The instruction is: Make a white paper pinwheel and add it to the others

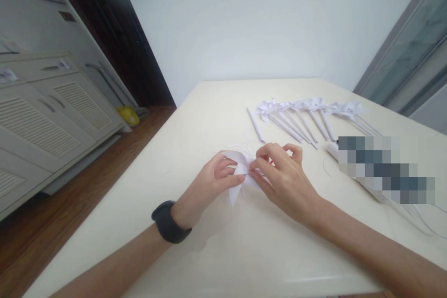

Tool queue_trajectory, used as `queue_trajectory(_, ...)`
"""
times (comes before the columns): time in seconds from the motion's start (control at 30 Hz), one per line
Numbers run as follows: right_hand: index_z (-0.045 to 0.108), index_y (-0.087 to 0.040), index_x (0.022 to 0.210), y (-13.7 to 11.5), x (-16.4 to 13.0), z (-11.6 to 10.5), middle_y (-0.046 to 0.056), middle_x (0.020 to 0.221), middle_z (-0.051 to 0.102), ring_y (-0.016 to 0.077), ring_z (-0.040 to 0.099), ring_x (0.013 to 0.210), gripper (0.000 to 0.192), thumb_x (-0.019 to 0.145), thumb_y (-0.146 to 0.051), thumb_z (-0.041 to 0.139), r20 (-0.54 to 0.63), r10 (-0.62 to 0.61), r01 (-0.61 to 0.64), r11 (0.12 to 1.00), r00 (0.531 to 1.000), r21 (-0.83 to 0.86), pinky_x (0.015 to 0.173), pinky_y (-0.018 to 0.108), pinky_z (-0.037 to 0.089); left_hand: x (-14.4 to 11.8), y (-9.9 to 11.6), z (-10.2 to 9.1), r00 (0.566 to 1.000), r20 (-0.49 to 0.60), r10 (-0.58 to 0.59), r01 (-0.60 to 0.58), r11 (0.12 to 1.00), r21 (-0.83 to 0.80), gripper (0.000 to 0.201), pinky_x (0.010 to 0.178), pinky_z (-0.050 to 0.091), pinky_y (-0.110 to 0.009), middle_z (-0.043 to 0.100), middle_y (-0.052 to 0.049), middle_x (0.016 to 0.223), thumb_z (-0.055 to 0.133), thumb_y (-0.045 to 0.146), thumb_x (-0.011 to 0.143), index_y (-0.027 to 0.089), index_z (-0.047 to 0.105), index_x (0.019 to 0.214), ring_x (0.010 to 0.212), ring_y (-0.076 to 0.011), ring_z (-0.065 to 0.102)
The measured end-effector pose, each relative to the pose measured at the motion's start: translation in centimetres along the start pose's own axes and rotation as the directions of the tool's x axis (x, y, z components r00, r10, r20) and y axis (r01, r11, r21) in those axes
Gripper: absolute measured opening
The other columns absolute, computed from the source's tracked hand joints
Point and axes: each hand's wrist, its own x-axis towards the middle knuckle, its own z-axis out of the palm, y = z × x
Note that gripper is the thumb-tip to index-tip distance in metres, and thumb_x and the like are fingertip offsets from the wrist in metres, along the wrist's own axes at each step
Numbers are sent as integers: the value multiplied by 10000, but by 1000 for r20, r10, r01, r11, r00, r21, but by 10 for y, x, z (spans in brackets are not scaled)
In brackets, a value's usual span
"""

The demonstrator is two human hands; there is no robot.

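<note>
A white paper pinwheel (236, 191) with curled, pointed blades is held just above the table, between both hands. My left hand (213, 177), with a black band on its wrist, is closed on it from the left, thumb and fingers around the blades. The fingertips of my right hand (284, 172) pinch at the pinwheel's centre from the right. A small red thing (271, 162) shows between the right fingers; its kind is mostly hidden. Thin white strips (240, 145) lie on the table just behind the hands.
Several white paper pinwheels on rolled sticks (310, 104) lie in a row at the back right. A single paper tube (256, 125) lies left of them. A blurred-out object (379, 167) and cords rest at the right of the white table (174, 251).
</note>
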Motion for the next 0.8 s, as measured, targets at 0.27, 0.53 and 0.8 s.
queue_trajectory(0.27,604,-170,787,3,0,1,29,863,549,96,446,638,130,857,-152,496,17,26,-27,999,1000,26,832,343,227,-1,-1,-5,1000,-10,-28,28,999,36,179,810,412,-282,596,-32,988,540,219,803,199,530,980,940,-183,564)
queue_trajectory(0.53,606,-191,813,4,-1,2,33,902,533,119,478,710,117,856,-171,499,61,59,-62,996,996,61,845,354,226,-1,-2,-3,1000,-4,-31,31,999,-8,273,811,420,-295,588,-48,1080,564,205,780,213,516,1049,950,-193,578)
queue_trajectory(0.8,513,-184,1012,-2,0,2,91,1080,506,205,475,971,239,787,-210,593,58,149,-155,982,987,108,828,347,269,0,3,1,996,-78,-39,40,999,15,460,777,448,-311,643,-69,1013,685,215,688,204,483,1101,958,-230,607)
